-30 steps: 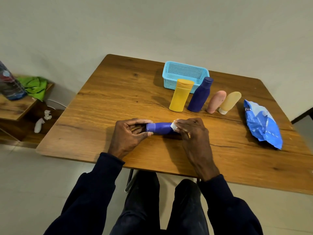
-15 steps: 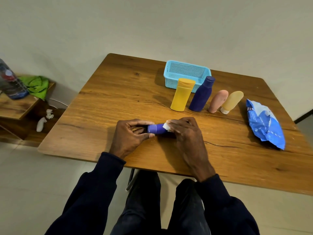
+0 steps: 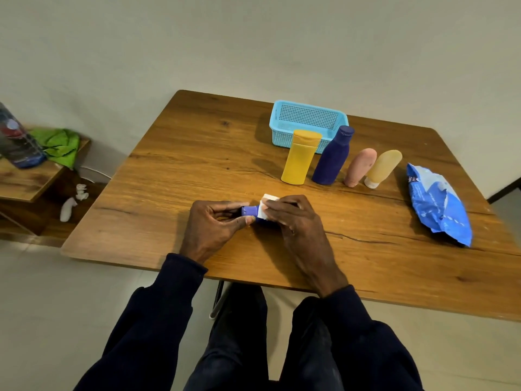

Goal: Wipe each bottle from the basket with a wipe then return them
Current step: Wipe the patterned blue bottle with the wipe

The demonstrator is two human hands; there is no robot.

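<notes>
I see both hands working near the front edge of the table (image 3: pixel 174 176), with open wood to their left and four bottles standing in a row by the empty basket (image 3: pixel 307 119) (yellow, dark blue, pink, tan), the blue pack (image 3: pixel 439 204) at far right. My left hand (image 3: pixel 214 227) pinches the small purple bottle (image 3: pixel 249 211) at its end. My right hand (image 3: pixel 293 218) presses the one white wipe (image 3: pixel 265 207) on it, and has slid left since a second ago, covering more bottle.

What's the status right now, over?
Left hand grips small purple bottle. Right hand presses white wipe on it. Nothing in the way.
</notes>
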